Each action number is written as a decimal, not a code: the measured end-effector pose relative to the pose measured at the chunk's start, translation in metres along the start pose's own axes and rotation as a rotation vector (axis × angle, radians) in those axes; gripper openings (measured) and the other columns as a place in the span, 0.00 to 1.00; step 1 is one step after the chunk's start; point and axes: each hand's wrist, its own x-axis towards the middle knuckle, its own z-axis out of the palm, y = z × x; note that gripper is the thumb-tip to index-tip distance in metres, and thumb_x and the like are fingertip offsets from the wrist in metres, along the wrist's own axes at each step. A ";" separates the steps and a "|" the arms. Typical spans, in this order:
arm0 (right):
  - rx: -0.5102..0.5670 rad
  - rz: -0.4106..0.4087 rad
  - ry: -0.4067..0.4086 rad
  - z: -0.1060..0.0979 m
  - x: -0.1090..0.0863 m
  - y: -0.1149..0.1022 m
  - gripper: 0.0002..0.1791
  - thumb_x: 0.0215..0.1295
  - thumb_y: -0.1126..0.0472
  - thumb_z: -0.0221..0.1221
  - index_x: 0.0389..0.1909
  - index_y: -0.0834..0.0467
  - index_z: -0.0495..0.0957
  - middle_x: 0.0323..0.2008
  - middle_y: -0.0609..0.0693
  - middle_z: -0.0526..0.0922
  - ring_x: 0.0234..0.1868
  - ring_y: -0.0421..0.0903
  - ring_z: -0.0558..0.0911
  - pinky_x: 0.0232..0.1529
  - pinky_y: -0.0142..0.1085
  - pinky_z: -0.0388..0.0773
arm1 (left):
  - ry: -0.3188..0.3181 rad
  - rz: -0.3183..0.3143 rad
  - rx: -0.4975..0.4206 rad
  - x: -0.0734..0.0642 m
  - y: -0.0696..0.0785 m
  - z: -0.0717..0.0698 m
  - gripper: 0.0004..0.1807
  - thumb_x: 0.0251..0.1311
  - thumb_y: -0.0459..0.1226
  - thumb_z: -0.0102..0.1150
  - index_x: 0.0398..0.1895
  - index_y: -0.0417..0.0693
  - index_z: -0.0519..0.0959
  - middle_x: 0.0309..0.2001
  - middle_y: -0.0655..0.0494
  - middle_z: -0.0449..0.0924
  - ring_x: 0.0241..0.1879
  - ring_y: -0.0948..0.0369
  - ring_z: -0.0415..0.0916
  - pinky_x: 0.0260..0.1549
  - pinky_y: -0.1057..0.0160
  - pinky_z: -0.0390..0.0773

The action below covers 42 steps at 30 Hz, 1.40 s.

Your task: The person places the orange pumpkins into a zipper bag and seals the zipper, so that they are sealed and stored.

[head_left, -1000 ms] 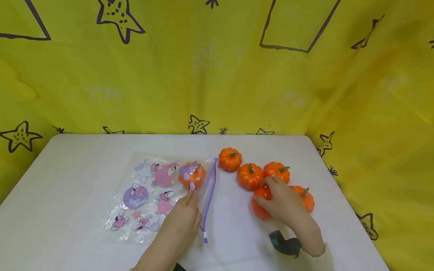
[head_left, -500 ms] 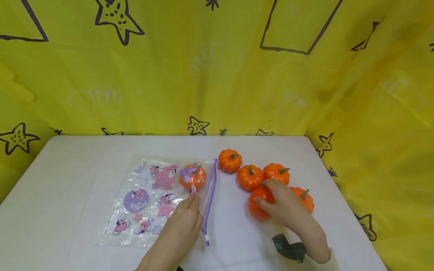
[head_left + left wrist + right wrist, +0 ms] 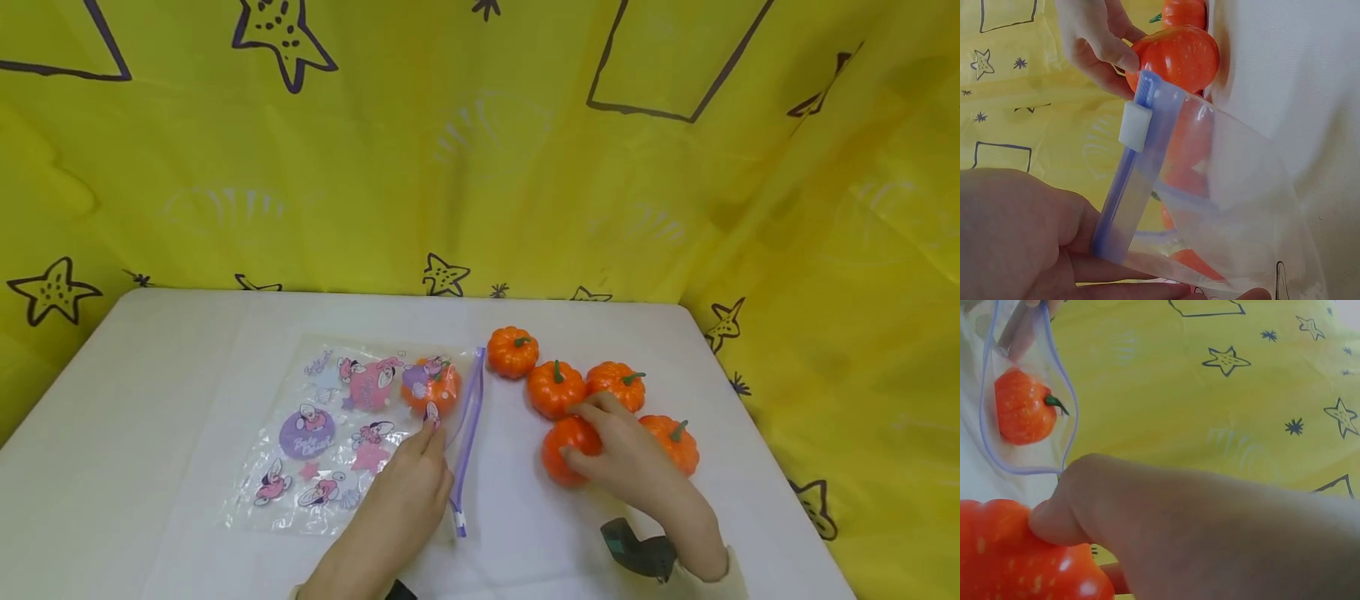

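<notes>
1. Pumpkins (image 3: 556,392) cluster toward the surface's (image 3: 172,400) right edge, beside the held pumpkin (image 3: 562,454).
2. Right hand (image 3: 630,454) curls round that pumpkin; left hand (image 3: 412,487), wrist toward the near edge, pinches the bag (image 3: 341,446), farther left.

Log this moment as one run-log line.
left hand: pinching clear bag | bag mouth: open | right hand: gripping orange pumpkin | bagged pumpkin: one | four other pumpkins: on white table
</notes>
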 end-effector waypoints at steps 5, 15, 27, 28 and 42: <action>0.036 -0.028 -0.008 0.003 -0.001 -0.004 0.24 0.57 0.55 0.67 0.55 0.58 0.80 0.48 0.50 0.72 0.47 0.47 0.77 0.53 0.48 0.81 | 0.010 0.022 0.007 0.002 0.000 -0.001 0.24 0.70 0.35 0.48 0.63 0.26 0.71 0.66 0.32 0.69 0.66 0.39 0.70 0.60 0.45 0.74; 0.119 -0.131 -0.014 0.014 0.001 -0.010 0.28 0.53 0.60 0.71 0.53 0.56 0.69 0.48 0.49 0.75 0.47 0.44 0.78 0.55 0.43 0.81 | -0.002 0.012 0.027 0.002 0.000 0.001 0.24 0.69 0.35 0.49 0.63 0.27 0.71 0.67 0.33 0.69 0.66 0.39 0.70 0.62 0.45 0.73; 0.084 -0.203 0.004 0.027 0.004 -0.016 0.34 0.49 0.61 0.75 0.55 0.58 0.68 0.47 0.49 0.78 0.48 0.44 0.78 0.56 0.42 0.81 | 0.020 0.005 0.026 0.002 -0.001 0.003 0.24 0.69 0.36 0.49 0.63 0.28 0.71 0.67 0.34 0.70 0.66 0.41 0.70 0.61 0.46 0.74; 0.075 -0.201 0.000 0.027 0.004 -0.016 0.35 0.49 0.61 0.76 0.55 0.58 0.67 0.47 0.48 0.77 0.48 0.43 0.78 0.56 0.41 0.81 | 0.026 0.009 0.021 0.002 -0.001 0.003 0.25 0.69 0.36 0.50 0.63 0.28 0.71 0.67 0.34 0.70 0.65 0.41 0.71 0.61 0.45 0.74; 0.024 -0.216 -0.086 0.021 -0.003 -0.015 0.28 0.57 0.60 0.69 0.57 0.53 0.69 0.48 0.44 0.77 0.47 0.41 0.75 0.54 0.39 0.81 | 0.034 0.044 0.060 0.000 0.001 0.000 0.23 0.68 0.34 0.51 0.61 0.27 0.73 0.64 0.33 0.73 0.62 0.40 0.74 0.58 0.47 0.77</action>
